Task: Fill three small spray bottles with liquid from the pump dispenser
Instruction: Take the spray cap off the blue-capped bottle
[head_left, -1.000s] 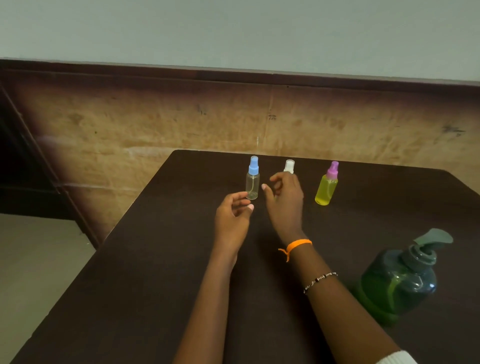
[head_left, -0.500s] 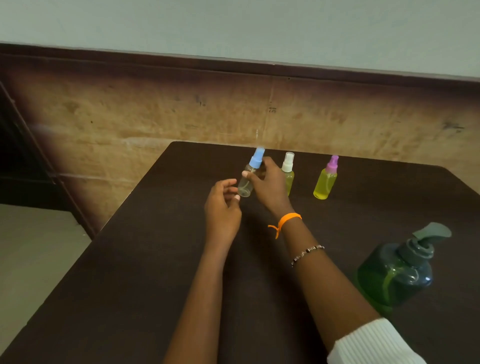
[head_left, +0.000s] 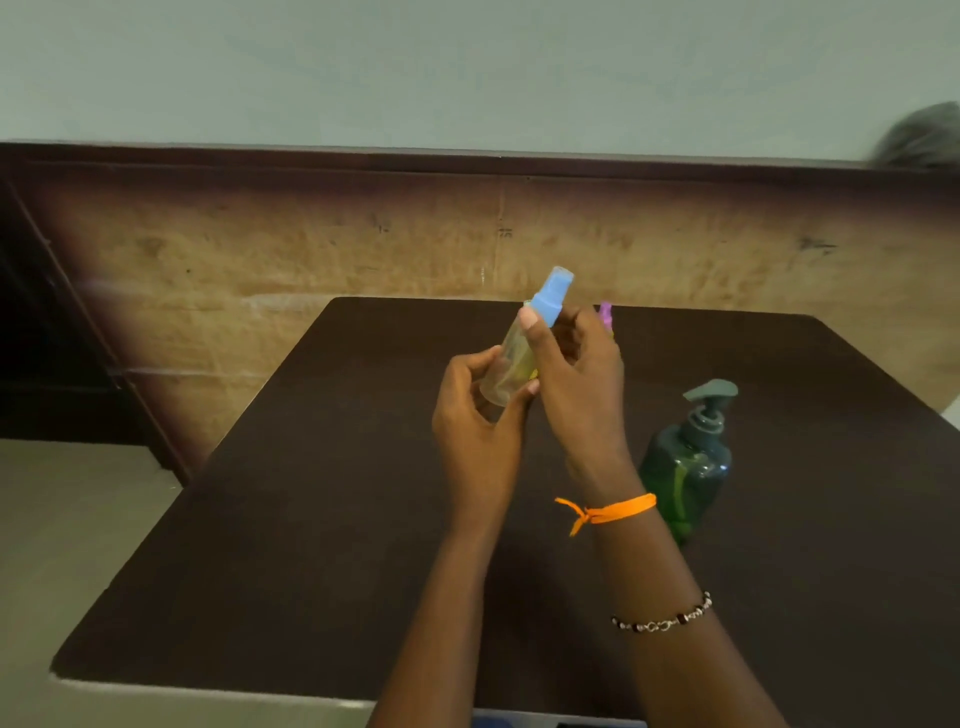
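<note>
A small clear spray bottle with a blue cap (head_left: 551, 296) is lifted above the dark table (head_left: 311, 519), tilted to the right. My left hand (head_left: 478, 421) grips its lower body. My right hand (head_left: 576, 374) holds it higher up, with the thumb against the blue cap. Behind my right hand only the pink cap of another spray bottle (head_left: 605, 312) shows. The white-capped bottle is hidden. The green pump dispenser (head_left: 691, 462) with a grey pump head stands on the table to the right of my right wrist.
A brown board wall (head_left: 363, 249) rises just behind the table's far edge. The table's left edge drops to a grey floor (head_left: 62, 519). A blurred grey shape (head_left: 924, 137) shows at the upper right.
The blue-capped bottle has been lifted off the table and brought closer; my left hand has joined my right hand on it. The view has shifted, so the other bottles are now behind my hands.
</note>
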